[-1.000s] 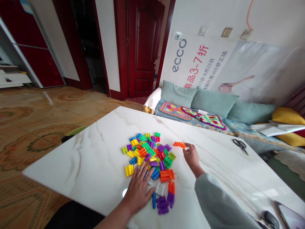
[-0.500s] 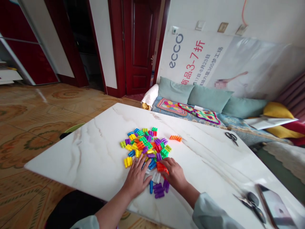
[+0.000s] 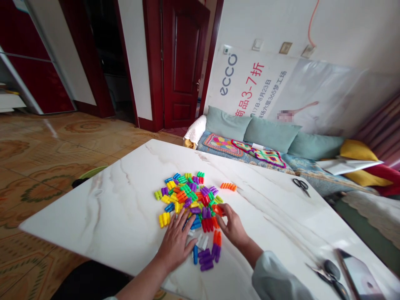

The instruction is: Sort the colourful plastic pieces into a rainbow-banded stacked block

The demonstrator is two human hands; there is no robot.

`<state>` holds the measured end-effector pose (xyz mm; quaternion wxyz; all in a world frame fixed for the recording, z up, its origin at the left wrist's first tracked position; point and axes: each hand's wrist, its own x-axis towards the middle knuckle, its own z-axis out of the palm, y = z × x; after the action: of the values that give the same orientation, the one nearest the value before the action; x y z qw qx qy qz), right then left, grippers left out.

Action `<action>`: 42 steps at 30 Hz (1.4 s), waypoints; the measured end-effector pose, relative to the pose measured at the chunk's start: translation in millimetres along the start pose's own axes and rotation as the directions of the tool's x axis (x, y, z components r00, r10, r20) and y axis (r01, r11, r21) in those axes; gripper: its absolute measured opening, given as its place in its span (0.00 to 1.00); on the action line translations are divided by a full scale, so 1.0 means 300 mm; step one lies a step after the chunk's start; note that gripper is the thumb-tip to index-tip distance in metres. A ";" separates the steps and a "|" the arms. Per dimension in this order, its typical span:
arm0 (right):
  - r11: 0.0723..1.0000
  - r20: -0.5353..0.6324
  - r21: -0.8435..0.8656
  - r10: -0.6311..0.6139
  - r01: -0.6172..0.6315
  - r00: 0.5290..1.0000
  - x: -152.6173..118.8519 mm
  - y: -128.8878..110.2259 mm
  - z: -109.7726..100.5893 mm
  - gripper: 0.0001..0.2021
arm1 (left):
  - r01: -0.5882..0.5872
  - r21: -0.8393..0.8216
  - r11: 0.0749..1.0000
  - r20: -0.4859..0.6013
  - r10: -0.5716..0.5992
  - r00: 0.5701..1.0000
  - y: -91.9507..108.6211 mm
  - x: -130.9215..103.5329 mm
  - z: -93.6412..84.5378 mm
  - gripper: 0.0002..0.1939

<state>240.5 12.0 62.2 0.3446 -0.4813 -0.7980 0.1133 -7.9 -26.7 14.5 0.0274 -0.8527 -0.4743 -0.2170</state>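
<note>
Many small ribbed plastic pieces in several colours lie heaped on the white marble-look table [image 3: 125,200]. My left hand [image 3: 176,239] rests at the heap's near left side, fingers spread over blue [image 3: 196,223] and yellow pieces. At the right side of the heap, my right hand [image 3: 231,225] has its thumb and fingers around an orange piece [image 3: 218,209]. Red pieces [image 3: 207,225] lie between the hands. Nearer to me are white pieces [image 3: 203,241], purple pieces [image 3: 205,259] and an orange piece touching a purple one. An orange row [image 3: 228,186] sits apart beyond the heap.
Black scissors [image 3: 301,184] lie near the table's right far edge. Another pair of scissors [image 3: 331,275] and a phone [image 3: 359,273] are at the near right. A sofa with green cushions [image 3: 272,132] stands behind the table.
My right hand has moved slightly right and away from me, uncovering red pieces. An orange piece now lies against the purple ones near me. The camera view has shifted a little.
</note>
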 end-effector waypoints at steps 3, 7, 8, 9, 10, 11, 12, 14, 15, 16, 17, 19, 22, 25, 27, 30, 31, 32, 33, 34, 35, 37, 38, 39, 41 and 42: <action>0.973 -0.021 -0.155 0.172 -0.173 0.985 0.081 0.103 -0.045 0.11 | 0.000 -0.010 1.000 -0.013 0.000 1.000 0.002 0.000 -0.003 0.33; 0.830 0.036 -0.440 0.398 -0.343 0.917 0.195 0.233 -0.089 0.10 | 0.002 -0.019 1.000 -0.021 -0.003 1.000 0.002 0.002 -0.003 0.33; 0.812 0.036 -0.461 0.420 -0.358 0.907 0.218 0.257 -0.091 0.10 | 0.002 -0.017 1.000 -0.017 -0.002 1.000 0.001 0.002 -0.002 0.33; 0.802 0.035 -0.470 0.434 -0.368 0.900 0.240 0.276 -0.089 0.09 | 0.000 -0.014 1.000 -0.013 0.000 1.000 0.001 0.001 -0.001 0.33; 0.791 0.036 -0.481 0.449 -0.378 0.893 0.259 0.292 -0.084 0.09 | -0.001 -0.012 1.000 -0.010 0.001 1.000 0.000 0.001 -0.001 0.34; 0.780 0.035 -0.490 0.462 -0.388 0.886 0.276 0.303 -0.074 0.08 | -0.002 -0.008 1.000 -0.008 0.002 1.000 0.000 0.000 0.000 0.34; 0.771 0.028 -0.496 0.475 -0.400 0.880 0.290 0.312 -0.063 0.08 | -0.001 -0.003 1.000 -0.007 0.001 1.000 0.000 -0.001 0.000 0.34; 0.753 -0.001 -0.498 0.494 -0.429 0.869 0.313 0.322 -0.036 0.07 | -0.001 0.008 1.000 -0.007 0.001 1.000 0.000 -0.004 -0.001 0.34; 0.745 -0.024 -0.497 0.502 -0.446 0.865 0.321 0.325 -0.022 0.07 | 0.001 0.014 1.000 -0.006 -0.001 1.000 0.000 -0.005 -0.001 0.35; 0.737 -0.048 -0.493 0.508 -0.462 0.860 0.328 0.328 -0.009 0.07 | 0.002 0.018 1.000 -0.006 -0.002 1.000 0.001 -0.005 -0.002 0.35; 0.731 -0.072 -0.489 0.511 -0.476 0.857 0.332 0.329 0.002 0.08 | 0.002 0.022 1.000 -0.005 -0.002 1.000 0.001 -0.005 -0.002 0.35; 0.726 -0.112 -0.477 0.509 -0.495 0.854 0.337 0.332 0.022 0.08 | 0.002 0.026 1.000 -0.003 -0.002 1.000 0.000 -0.003 -0.003 0.34; 0.733 -0.146 -0.457 0.496 -0.503 0.856 0.338 0.333 0.040 0.07 | 0.000 0.027 1.000 -0.001 0.000 1.000 -0.002 0.000 -0.002 0.35; 0.743 -0.165 -0.439 0.487 -0.506 0.858 0.341 0.332 0.049 0.06 | -0.001 0.025 1.000 0.004 0.001 1.000 -0.004 0.002 -0.002 0.35; 0.748 -0.172 -0.428 0.483 -0.507 0.859 0.347 0.332 0.051 0.05 | 0.001 0.023 1.000 0.002 -0.001 1.000 -0.003 0.001 -0.003 0.34; 0.754 -0.183 -0.415 0.478 -0.509 0.859 0.358 0.331 0.052 0.04 | 0.003 0.016 1.000 -0.005 -0.003 1.000 -0.001 -0.004 -0.005 0.34; 0.756 -0.188 -0.410 0.476 -0.509 0.859 0.361 0.330 0.052 0.04 | 0.004 0.013 1.000 -0.007 -0.003 1.000 0.000 -0.005 -0.004 0.34; 0.758 -0.193 -0.405 0.475 -0.510 0.859 0.362 0.327 0.052 0.04 | 0.003 0.011 1.000 -0.009 -0.003 1.000 0.001 -0.006 -0.004 0.35; 0.761 -0.200 -0.399 0.472 -0.512 0.858 0.362 0.322 0.053 0.05 | 0.003 0.009 1.000 -0.010 -0.003 1.000 0.001 -0.007 -0.003 0.35; 0.764 -0.210 -0.392 0.468 -0.513 0.858 0.360 0.315 0.053 0.06 | 0.005 0.007 1.000 -0.011 -0.005 1.000 0.001 -0.007 -0.002 0.35; 0.767 -0.223 -0.384 0.463 -0.514 0.858 0.354 0.305 0.053 0.08 | 0.004 0.004 1.000 -0.011 -0.004 1.000 0.001 -0.006 -0.002 0.35; 0.772 -0.251 -0.371 0.452 -0.516 0.856 0.329 0.276 0.051 0.11 | 0.003 -0.002 1.000 -0.009 -0.003 1.000 -0.001 -0.004 0.000 0.35; 0.781 -0.257 -0.363 0.440 -0.508 0.860 0.310 0.257 0.049 0.12 | 0.003 -0.005 1.000 -0.006 -0.003 1.000 -0.002 -0.003 0.001 0.35; 0.799 -0.251 -0.349 0.423 -0.489 0.870 0.287 0.236 0.045 0.12 | 0.003 -0.008 1.000 -0.002 -0.003 1.000 -0.003 -0.002 0.001 0.34; 0.846 -0.202 -0.301 0.394 -0.440 0.897 0.227 0.185 0.033 0.12 | 0.005 -0.011 1.000 0.003 -0.005 1.000 -0.003 0.001 0.001 0.34; 0.866 -0.161 -0.276 0.387 -0.418 0.908 0.193 0.158 0.025 0.13 | 0.008 -0.012 1.000 0.005 -0.008 1.000 -0.003 0.001 0.001 0.34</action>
<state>250.8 86.4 58.1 0.2745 -0.6893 -0.6696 0.0341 -8.4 -25.9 14.3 0.0200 -0.8515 -0.4766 -0.2179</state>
